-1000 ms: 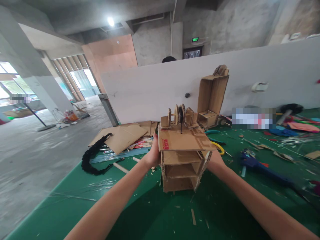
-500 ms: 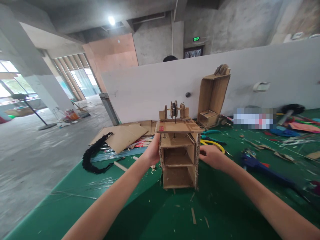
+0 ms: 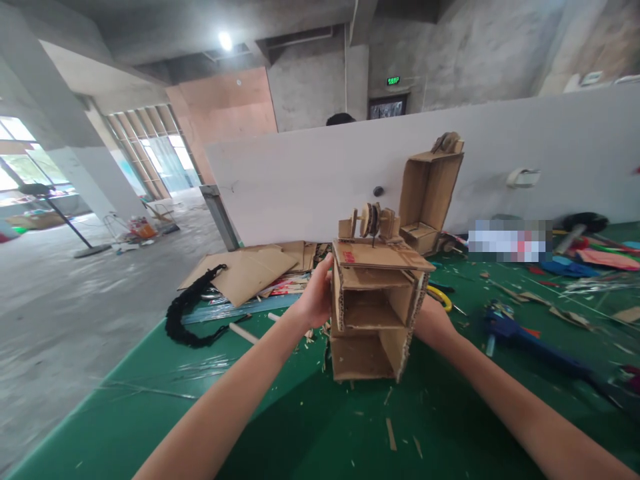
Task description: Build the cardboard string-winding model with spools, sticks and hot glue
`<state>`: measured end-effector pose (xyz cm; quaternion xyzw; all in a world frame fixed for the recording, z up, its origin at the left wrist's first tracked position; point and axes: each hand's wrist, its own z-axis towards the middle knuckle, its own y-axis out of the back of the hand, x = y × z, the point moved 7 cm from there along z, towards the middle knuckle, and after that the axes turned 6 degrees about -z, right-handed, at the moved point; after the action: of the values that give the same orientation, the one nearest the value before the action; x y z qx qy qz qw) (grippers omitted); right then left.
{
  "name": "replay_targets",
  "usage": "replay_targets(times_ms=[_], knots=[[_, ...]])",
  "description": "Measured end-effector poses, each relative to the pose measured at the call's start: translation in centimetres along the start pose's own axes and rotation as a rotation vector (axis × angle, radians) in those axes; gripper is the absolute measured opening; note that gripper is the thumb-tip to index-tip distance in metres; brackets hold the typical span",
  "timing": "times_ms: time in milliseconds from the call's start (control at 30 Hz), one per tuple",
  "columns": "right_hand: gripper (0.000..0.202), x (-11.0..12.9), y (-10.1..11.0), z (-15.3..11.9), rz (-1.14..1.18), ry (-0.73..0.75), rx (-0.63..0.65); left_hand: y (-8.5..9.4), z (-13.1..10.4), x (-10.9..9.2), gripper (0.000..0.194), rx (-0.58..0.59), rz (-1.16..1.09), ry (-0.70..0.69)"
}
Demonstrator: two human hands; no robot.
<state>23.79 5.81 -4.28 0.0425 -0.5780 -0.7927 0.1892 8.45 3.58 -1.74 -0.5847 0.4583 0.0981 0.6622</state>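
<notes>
Cardboard box (image 3: 383, 257) looks built, wheels (image 3: 369, 219) on top; remainder unclear. Left hand (image 3: 316, 299), half-open, holds left side; right hand's (image 3: 431, 320) grip hidden.

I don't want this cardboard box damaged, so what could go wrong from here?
If the cardboard box tips, the wheels mounted on top could get knocked or bent. Too hard a squeeze from the left hand might crease its corrugated side. The right hand, its fingers hidden behind the box, could bump the yellow handle close by.
</notes>
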Motion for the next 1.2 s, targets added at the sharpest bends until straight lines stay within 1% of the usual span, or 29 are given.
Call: replay_targets(times_ms=[100, 200, 300, 367, 433, 500, 567, 600, 633, 667, 700, 767, 867, 933, 1000, 1100, 1200], knots=[[0.019, 0.4, 0.9, -0.2, 0.027, 0.012, -0.02, 0.5, 0.2, 0.4, 0.063, -0.019, 0.01, 0.0], [0.018, 0.3, 1.2, -0.2, 0.048, 0.009, -0.047, 0.7, 0.4, 0.9, 0.064, 0.023, 0.008, 0.003], [0.019, -0.1, 0.7, -0.1, 0.056, -0.006, -0.071, 0.7, 0.5, 1.2, 0.067, 0.081, -0.017, -0.002], [0.019, -0.4, 0.3, 0.0, 0.058, -0.004, -0.084, 0.7, 0.6, 1.1, 0.067, 0.097, -0.028, -0.013], [0.019, -0.6, 0.0, 0.0, 0.056, 0.004, -0.096, 0.8, 0.6, 0.8, 0.064, 0.094, -0.019, -0.038], [0.019, -0.9, -0.2, -0.1, 0.052, 0.013, -0.105, 1.4, 0.6, 0.0, 0.055, 0.085, 0.029, -0.084], [0.019, -1.1, -0.4, -0.1, 0.048, 0.025, -0.11, 2.1, 0.2, -1.0, 0.045, 0.087, 0.161, -0.135], [0.019, -1.2, -0.5, 0.0, 0.046, 0.032, -0.111, 2.4, 0.0, -1.6, 0.04, 0.094, 0.268, -0.163], [0.019, -1.2, -0.6, 0.0, 0.044, 0.038, -0.112, 2.6, -0.4, -2.0, 0.036, 0.118, 0.399, -0.17], [0.019, -1.3, -0.6, 0.0, 0.042, 0.042, -0.113, 2.9, -0.7, -2.2, 0.03, 0.131, 0.458, -0.158], [0.02, -1.3, -0.7, 0.0, 0.039, 0.044, -0.115, 3.1, -1.1, -2.5, 0.028, 0.141, 0.502, -0.149], [0.02, -1.3, -0.7, 0.0, 0.03, 0.041, -0.12, 3.1, -1.7, -2.7, 0.03, 0.153, 0.578, -0.134], [0.021, -1.3, -0.6, -0.1, 0.011, 0.034, -0.129, 2.0, -2.3, -2.8, 0.034, 0.177, 0.743, -0.177], [0.021, -1.3, -0.5, -0.2, -0.001, 0.029, -0.135, 0.9, -2.5, -2.9, 0.032, 0.195, 0.922, -0.271], [0.02, -1.5, -0.4, -0.2, -0.01, 0.03, -0.139, 0.1, -2.6, -3.2, 0.029, 0.189, 1.068, -0.38], [0.017, -1.6, -0.2, -0.2, -0.017, 0.066, -0.125, -0.3, -2.6, -3.5, 0.027, 0.182, 1.189, -0.475], [0.013, -1.3, -0.2, -0.5, -0.01, 0.143, -0.078, -0.2, -2.5, -3.5, 0.023, 0.211, 1.303, -0.507]])
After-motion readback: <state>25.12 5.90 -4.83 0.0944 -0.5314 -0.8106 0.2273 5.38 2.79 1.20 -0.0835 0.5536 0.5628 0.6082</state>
